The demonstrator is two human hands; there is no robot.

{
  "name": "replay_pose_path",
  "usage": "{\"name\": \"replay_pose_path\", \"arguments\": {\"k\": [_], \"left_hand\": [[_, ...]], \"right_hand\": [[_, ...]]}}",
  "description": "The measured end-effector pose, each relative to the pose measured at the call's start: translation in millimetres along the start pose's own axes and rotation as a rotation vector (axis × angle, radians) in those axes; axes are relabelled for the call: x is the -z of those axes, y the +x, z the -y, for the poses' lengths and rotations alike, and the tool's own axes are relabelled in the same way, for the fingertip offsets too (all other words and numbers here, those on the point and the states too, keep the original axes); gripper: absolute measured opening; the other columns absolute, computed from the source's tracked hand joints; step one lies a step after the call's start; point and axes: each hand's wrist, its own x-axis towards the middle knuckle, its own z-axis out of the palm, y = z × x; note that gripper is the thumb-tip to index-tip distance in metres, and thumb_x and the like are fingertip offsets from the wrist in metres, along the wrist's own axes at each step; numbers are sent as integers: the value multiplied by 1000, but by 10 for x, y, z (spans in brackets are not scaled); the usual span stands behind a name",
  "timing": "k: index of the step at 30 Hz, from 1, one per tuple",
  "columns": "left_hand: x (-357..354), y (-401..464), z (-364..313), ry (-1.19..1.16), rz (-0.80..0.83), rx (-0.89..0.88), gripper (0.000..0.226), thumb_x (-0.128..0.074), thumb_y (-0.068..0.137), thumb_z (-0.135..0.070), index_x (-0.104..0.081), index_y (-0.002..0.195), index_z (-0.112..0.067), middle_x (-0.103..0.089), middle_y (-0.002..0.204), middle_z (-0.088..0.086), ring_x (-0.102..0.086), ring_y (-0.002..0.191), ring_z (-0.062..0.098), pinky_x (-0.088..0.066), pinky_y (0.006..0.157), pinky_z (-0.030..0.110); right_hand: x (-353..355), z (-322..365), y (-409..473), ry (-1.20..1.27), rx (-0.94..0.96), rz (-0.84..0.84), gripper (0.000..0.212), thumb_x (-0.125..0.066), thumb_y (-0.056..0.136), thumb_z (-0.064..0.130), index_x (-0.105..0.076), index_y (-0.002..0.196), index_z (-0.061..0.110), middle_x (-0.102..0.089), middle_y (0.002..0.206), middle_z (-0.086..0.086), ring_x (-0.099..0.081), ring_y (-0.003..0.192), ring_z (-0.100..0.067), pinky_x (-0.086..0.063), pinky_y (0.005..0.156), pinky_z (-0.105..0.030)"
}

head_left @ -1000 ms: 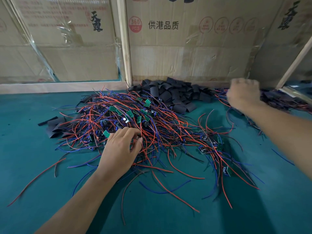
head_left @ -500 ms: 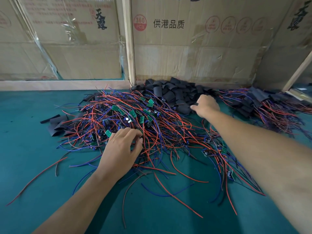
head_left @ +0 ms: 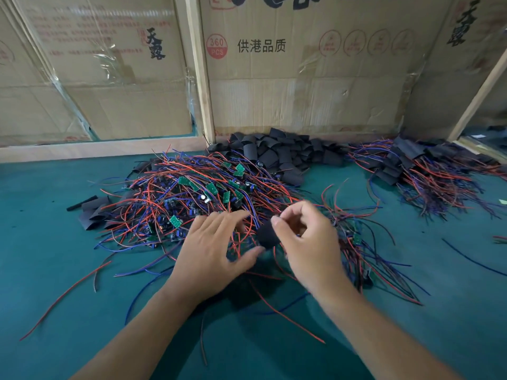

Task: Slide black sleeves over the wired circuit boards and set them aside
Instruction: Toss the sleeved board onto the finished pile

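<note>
Pinching black sleeve: right hand | left hand fingers spread over wired boards

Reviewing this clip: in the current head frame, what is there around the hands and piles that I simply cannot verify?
- Head view: whether the left hand grips a board; its fingers are motion-blurred over the wire pile.
- Head view: the open end of the black sleeve, partly covered by the right hand pinching it.
- Head view: the full extent of the finished pile, cut off by the right edge.
- Head view: the small print on the cardboard boxes, too small to read.
</note>
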Motion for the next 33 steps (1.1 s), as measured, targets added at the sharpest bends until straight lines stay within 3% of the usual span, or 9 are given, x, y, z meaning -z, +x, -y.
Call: {"name": "replay_pose_path", "arguments": {"k": [6, 9, 12, 14, 18, 21, 23, 28, 33], "left_hand": [[14, 6, -101, 23, 62, -83, 47, -53, 89, -54, -68, 109, -14, -66, 82, -5, -48, 79, 10, -30, 76, 23], [7, -2, -121, 28, 93, -17, 45, -46, 91, -49, -66, 109, -12, -64, 77, -1, -51, 77, 18, -30, 76, 23], [19, 2, -125, -57, 107, 23, 38, -39, 96, -43, -61, 112, -17, -58, 76, -5, -44, 76, 13, -28, 79, 22], [32, 10, -126, -83, 113, 2, 29, -38, 98, -38, -58, 111, -20, -54, 76, -7, -41, 75, 12, -27, 79, 22], [34, -3, -113, -116, 112, -22, 20, -38, 100, -33, -55, 99, -22, -54, 75, -3, -40, 77, 14, -27, 79, 22], [44, 19, -124, -96, 156, -22, 20, -37, 104, -36, -53, 101, -24, -52, 78, -6, -42, 78, 16, -31, 84, 27], [42, 21, -147, -82, 193, -21, 32, -33, 106, -34, -56, 118, -16, -52, 85, -8, -42, 86, 15, -29, 88, 25], [-8, -47, -141, -90, 276, 23, 55, -29, 108, -31, -21, 157, -7, -56, 113, 1, -36, 106, 11, -21, 106, 17], [-25, -46, -103, -117, 259, 17, 62, -34, 108, -29, 10, 150, -20, -52, 142, 10, -21, 124, 8, 10, 99, -5]], "right_hand": [[-130, 16, -123, 2, 20, 112, 17, -69, 90, 24, -56, 79, 26, -61, 72, 14, -60, 68, -9, -45, 62, -17], [-113, -11, -126, 80, -14, 204, 8, -69, 87, 30, -61, 88, 29, -66, 81, 16, -64, 78, -8, -56, 67, -34], [-34, -67, -67, 114, -8, 352, 26, -69, 85, 37, -65, 111, 35, -70, 102, 19, -67, 95, -6, -56, 81, -30], [-5, -93, -32, 189, -50, 421, 33, -71, 86, 35, -66, 118, 36, -72, 107, 14, -68, 96, -7, -57, 77, -31], [-13, -118, -14, 310, -101, 397, 27, -75, 85, 30, -71, 111, 29, -73, 93, 2, -67, 81, -10, -56, 62, -27], [9, -134, 13, 190, -13, 367, 31, -74, 81, 41, -69, 110, 32, -74, 96, 8, -69, 89, -13, -55, 79, -28], [5, -142, 13, 193, -13, 369, 33, -76, 80, 40, -68, 111, 33, -74, 98, 10, -70, 91, -12, -53, 82, -24], [-46, -132, -26, 222, 2, 361, 30, -78, 82, 30, -68, 110, 35, -73, 103, 13, -69, 94, -8, -49, 81, -15], [-64, -124, -39, 221, 31, 360, 25, -76, 82, 28, -63, 104, 30, -69, 102, 9, -66, 97, -14, -49, 84, -19]]}}
